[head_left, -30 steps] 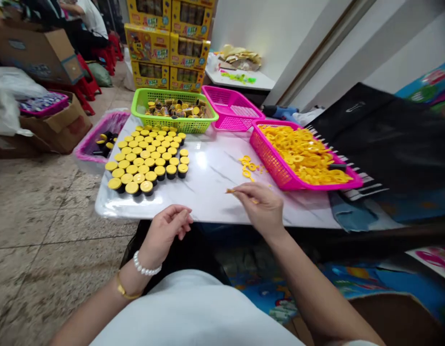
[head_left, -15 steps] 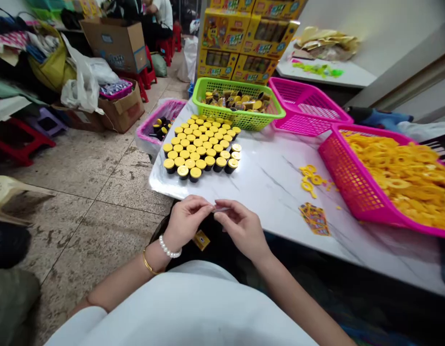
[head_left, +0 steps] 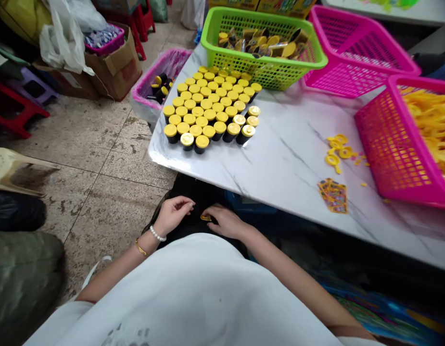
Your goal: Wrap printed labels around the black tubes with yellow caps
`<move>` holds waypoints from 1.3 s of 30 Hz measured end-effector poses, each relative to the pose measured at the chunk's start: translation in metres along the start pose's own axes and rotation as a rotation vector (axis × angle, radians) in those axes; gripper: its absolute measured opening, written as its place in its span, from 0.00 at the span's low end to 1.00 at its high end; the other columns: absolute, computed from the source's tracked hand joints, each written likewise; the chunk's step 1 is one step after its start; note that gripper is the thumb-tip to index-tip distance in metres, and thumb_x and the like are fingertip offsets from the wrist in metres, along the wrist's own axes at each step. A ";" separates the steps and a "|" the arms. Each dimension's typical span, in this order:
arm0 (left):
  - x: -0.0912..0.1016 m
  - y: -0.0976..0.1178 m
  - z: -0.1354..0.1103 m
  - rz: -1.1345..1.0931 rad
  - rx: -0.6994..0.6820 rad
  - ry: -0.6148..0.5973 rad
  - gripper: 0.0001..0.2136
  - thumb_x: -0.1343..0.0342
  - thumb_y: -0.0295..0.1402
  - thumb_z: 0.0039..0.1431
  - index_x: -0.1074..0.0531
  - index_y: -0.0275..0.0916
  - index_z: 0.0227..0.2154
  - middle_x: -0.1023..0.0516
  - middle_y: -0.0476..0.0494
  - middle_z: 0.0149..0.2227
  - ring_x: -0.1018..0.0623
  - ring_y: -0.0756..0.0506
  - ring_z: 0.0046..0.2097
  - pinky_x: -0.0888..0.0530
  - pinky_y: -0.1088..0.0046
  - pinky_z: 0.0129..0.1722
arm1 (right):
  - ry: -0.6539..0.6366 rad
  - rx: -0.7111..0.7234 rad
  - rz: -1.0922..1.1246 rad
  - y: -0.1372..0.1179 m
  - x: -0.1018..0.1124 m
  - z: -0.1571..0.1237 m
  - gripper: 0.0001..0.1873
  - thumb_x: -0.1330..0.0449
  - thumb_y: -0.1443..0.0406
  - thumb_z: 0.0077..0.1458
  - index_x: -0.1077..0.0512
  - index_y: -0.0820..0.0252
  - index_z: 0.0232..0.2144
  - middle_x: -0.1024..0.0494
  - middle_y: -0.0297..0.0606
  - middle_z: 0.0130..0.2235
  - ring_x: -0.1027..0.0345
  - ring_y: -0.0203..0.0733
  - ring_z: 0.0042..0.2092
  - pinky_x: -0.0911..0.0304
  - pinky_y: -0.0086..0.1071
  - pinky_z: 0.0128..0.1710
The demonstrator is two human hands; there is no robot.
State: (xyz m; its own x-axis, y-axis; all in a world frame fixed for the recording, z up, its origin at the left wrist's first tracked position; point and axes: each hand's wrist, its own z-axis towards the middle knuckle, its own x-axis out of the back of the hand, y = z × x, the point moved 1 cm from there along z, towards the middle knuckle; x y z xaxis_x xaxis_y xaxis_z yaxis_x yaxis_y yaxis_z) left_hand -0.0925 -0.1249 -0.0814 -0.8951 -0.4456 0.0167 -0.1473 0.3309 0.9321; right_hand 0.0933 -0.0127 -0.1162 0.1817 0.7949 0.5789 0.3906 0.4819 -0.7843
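Observation:
My left hand (head_left: 174, 214), with a pearl bracelet and a gold bangle at the wrist, is above my dark lap. Its thumb and fingertips are pinched together; anything between them is too small to make out. Beside it my right hand (head_left: 224, 222) curls over a small yellow printed card (head_left: 205, 217) on my lap, with the fingers partly covering it. On the table (head_left: 280, 163) in front of me, black cups with yellow lids (head_left: 208, 115) stand upright in close rows. Farther right lies a small fanned pile of printed cards (head_left: 333, 196).
A green basket (head_left: 265, 72) of yellow-and-black pieces stands behind the cups. One pink basket (head_left: 362, 53) is beside it; another pink basket (head_left: 395, 144) holds yellow rings. Loose yellow rings (head_left: 338, 151) lie nearby. A lined pink bin (head_left: 146, 96) stands left of the table.
My hands have parted and lowered to my lap. My right hand has reached the yellow card that lay uncovered there. The view has tilted down.

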 end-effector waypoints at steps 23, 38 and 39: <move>-0.001 0.060 -0.027 -0.205 -0.087 0.173 0.19 0.36 0.50 0.54 0.25 0.37 0.26 0.31 0.53 0.19 0.34 0.55 0.20 0.38 0.78 0.19 | 0.529 -0.269 0.725 -0.091 0.022 0.015 0.25 0.37 0.43 0.53 0.32 0.56 0.24 0.30 0.28 0.17 0.40 0.31 0.17 0.42 0.26 0.17; 0.004 0.069 -0.042 -0.042 -0.352 0.312 0.11 0.39 0.39 0.61 0.18 0.38 0.29 0.26 0.49 0.24 0.31 0.53 0.23 0.34 0.76 0.24 | 0.686 0.048 0.283 -0.103 0.029 0.022 0.19 0.43 0.53 0.65 0.28 0.56 0.25 0.25 0.31 0.20 0.34 0.35 0.20 0.38 0.29 0.22; 0.004 0.068 -0.041 -0.041 -0.361 0.297 0.11 0.39 0.39 0.61 0.17 0.38 0.30 0.26 0.48 0.24 0.31 0.53 0.24 0.33 0.76 0.24 | 0.688 0.078 0.258 -0.104 0.028 0.023 0.19 0.43 0.54 0.65 0.28 0.56 0.25 0.26 0.31 0.20 0.34 0.34 0.20 0.38 0.28 0.21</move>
State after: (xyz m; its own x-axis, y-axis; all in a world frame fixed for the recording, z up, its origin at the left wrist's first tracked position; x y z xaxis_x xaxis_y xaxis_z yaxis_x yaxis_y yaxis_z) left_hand -0.0890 -0.1384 -0.0027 -0.7243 -0.6888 0.0308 0.0225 0.0211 0.9995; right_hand 0.0372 -0.0321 -0.0232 0.7939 0.4880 0.3627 0.1982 0.3563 -0.9131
